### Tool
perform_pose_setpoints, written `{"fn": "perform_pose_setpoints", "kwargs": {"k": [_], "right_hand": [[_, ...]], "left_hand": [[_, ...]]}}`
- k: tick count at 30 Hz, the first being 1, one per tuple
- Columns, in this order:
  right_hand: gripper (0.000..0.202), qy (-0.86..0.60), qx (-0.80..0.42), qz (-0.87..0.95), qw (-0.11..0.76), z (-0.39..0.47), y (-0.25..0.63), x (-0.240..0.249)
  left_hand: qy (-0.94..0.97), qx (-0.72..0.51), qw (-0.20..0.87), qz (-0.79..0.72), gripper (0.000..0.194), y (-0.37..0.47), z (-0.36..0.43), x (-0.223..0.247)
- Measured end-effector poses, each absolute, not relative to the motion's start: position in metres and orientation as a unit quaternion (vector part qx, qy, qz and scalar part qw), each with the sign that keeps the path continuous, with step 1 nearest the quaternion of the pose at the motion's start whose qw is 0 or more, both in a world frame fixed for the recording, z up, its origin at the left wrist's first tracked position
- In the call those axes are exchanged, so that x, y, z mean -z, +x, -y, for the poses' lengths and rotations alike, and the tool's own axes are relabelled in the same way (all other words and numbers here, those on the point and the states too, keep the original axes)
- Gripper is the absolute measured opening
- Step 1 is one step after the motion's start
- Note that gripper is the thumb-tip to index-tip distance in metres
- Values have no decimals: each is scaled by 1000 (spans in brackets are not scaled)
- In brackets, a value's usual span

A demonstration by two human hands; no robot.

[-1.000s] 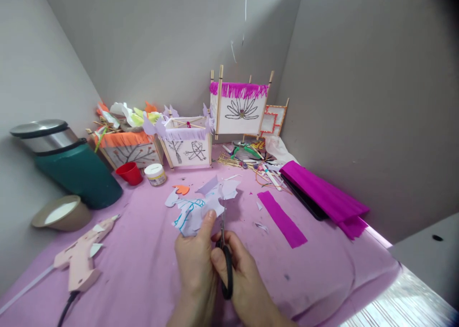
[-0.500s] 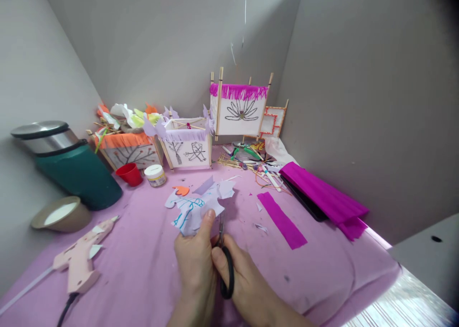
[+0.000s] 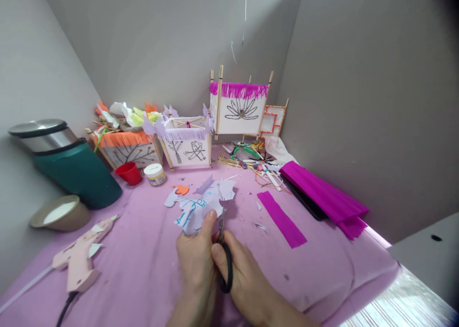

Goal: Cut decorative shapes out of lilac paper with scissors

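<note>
Between thumb and fingers, my left hand (image 3: 198,253) pinches a piece of pale lilac paper (image 3: 195,222); its fingertips are hidden under it. My right hand (image 3: 247,269) grips black-handled scissors (image 3: 226,267) by the loops. The blades point away from me and lie at the right edge of the held paper. Just beyond are paper scraps, some with blue pen lines, which overlap the held piece so its outline is hard to separate. An orange paper shape (image 3: 182,189) and a lilac offcut (image 3: 172,198) lie at their left.
A pink glue gun (image 3: 77,260), bowl (image 3: 59,214), green tumbler (image 3: 81,174), red cup (image 3: 129,173) and white jar (image 3: 155,175) stand left. Paper lanterns (image 3: 241,109) line the back. A magenta strip (image 3: 283,219) and folded magenta paper (image 3: 322,198) lie right.
The scissors have moved slightly forward, their blades now reaching further along the paper's right edge. My left hand keeps its pinch, and the things on the table stay put.
</note>
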State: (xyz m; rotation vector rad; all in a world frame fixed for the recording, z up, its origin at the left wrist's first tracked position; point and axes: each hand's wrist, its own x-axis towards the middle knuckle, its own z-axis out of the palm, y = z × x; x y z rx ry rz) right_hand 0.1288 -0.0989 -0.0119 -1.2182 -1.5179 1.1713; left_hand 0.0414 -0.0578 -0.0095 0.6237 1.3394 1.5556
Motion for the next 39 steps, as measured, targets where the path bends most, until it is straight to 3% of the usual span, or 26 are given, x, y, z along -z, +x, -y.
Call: {"fn": "perform_pose_setpoints", "kwargs": {"k": [17, 29, 33, 36, 39], "right_hand": [[36, -461, -538, 601, 370, 91, 143, -11], [44, -490, -533, 593, 353, 82, 144, -20], [38, -492, -533, 593, 350, 82, 147, -16], [25, -504, -522, 558, 404, 80, 146, -9], [32, -502, -504, 473, 519, 72, 139, -4]], "left_hand": [[219, -636, 499, -547, 42, 40, 51, 5], [212, -651, 516, -514, 33, 41, 48, 2], [190, -660, 541, -485, 32, 40, 45, 3], [170, -677, 542, -469, 33, 40, 43, 4], [163, -691, 557, -431, 32, 44, 44, 0]]}}
